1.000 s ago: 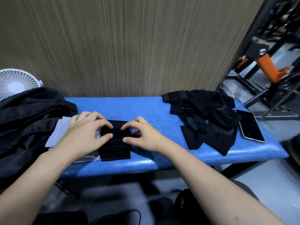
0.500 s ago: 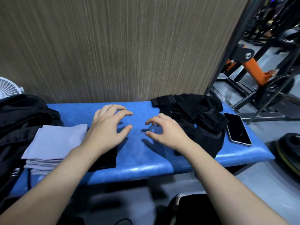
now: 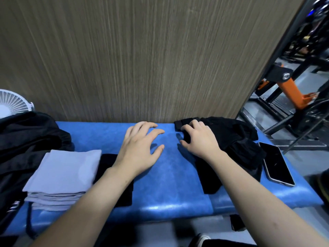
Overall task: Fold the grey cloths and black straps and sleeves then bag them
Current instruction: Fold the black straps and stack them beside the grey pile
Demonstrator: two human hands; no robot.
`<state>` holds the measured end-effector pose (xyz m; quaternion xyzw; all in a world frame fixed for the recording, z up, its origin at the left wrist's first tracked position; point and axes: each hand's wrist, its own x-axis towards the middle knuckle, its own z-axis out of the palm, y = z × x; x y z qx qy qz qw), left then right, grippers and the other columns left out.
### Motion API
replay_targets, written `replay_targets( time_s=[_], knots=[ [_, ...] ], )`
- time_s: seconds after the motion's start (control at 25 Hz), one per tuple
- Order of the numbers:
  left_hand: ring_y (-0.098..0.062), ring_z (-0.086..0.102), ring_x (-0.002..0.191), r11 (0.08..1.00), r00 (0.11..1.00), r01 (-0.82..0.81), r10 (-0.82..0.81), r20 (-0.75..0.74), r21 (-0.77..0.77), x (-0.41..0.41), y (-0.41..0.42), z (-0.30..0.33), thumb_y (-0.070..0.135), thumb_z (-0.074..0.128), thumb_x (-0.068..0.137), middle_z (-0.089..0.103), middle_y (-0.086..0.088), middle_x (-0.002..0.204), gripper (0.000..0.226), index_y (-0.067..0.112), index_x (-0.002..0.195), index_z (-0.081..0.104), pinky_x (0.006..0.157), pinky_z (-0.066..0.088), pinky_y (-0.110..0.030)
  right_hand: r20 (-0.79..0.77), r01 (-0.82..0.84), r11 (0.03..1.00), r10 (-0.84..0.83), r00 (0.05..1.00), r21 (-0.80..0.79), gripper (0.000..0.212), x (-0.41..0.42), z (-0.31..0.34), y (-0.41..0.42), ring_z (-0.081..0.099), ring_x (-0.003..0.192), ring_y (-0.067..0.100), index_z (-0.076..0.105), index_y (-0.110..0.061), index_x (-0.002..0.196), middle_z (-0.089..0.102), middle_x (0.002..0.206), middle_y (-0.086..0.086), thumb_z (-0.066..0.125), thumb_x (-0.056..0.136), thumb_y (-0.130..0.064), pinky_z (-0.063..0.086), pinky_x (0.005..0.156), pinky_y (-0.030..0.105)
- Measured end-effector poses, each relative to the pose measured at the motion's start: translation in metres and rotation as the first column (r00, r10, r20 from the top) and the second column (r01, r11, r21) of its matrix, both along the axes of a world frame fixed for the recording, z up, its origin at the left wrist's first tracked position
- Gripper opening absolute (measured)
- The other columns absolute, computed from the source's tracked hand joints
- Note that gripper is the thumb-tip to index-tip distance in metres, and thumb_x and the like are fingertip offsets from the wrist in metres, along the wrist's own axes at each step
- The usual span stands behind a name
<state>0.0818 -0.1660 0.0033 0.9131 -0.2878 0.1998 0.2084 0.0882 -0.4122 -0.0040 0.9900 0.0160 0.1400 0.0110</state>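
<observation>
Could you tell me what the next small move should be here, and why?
Probably the right hand should close its grip on a strap from the unfolded black pile and draw it onto the bare blue bench. Its fingers already lie curled on the pile's near edge, the left hand hovers open, and the folded grey cloths are stacked aside.

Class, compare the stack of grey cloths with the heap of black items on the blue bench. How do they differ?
The grey cloths are pale, while the black heap is dark. The grey cloths are folded flat into a squared stack; the black heap lies loose and crumpled. No hand touches the grey cloths, whereas the right hand rests on the black heap's near edge. Both sit on the blue bench.
</observation>
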Motion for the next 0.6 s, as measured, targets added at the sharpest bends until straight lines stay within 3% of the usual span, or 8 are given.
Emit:
replay_targets(
  time_s=[0.24,0.44,0.6],
  knots=[
    [-0.015,0.038,0.133,0.995,0.999,-0.045,0.043,-0.017,-0.084,0.019,0.001,0.001,0.05,0.048,0.086,0.052,0.011,0.136,0.046,0.033,0.126,0.062,0.111,0.019,-0.029,-0.133,0.021,0.997,-0.031,0.991,-0.077,0.058,0.044,0.005,-0.006,0.05,0.111,0.029,0.053,-0.024,0.13,0.05,0.119,0.006,0.064,0.083,-0.055,0.043,0.093,0.04],
    [-0.012,0.035,0.133,0.992,0.999,-0.049,0.048,-0.012,-0.118,0.022,0.004,0.002,0.046,0.054,0.088,0.049,0.013,0.137,0.04,0.034,0.125,0.061,0.112,0.013,-0.024,-0.256,0.109,0.994,-0.1,0.961,0.022,0.059,0.061,-0.001,-0.008,0.044,0.121,0.029,0.048,-0.027,0.133,0.044,0.126,0.005,0.059,0.086,-0.061,0.041,0.098,0.048],
    [-0.012,0.036,0.133,0.992,0.998,-0.058,0.055,-0.027,-0.112,0.023,0.005,0.0,0.048,0.053,0.087,0.049,0.013,0.137,0.041,0.036,0.126,0.061,0.112,0.015,-0.026,-0.203,0.185,0.981,-0.168,0.965,0.066,0.059,0.065,-0.007,-0.003,0.046,0.118,0.028,0.054,-0.026,0.124,0.047,0.122,0.003,0.053,0.085,-0.071,0.042,0.094,0.048]
  ],
)
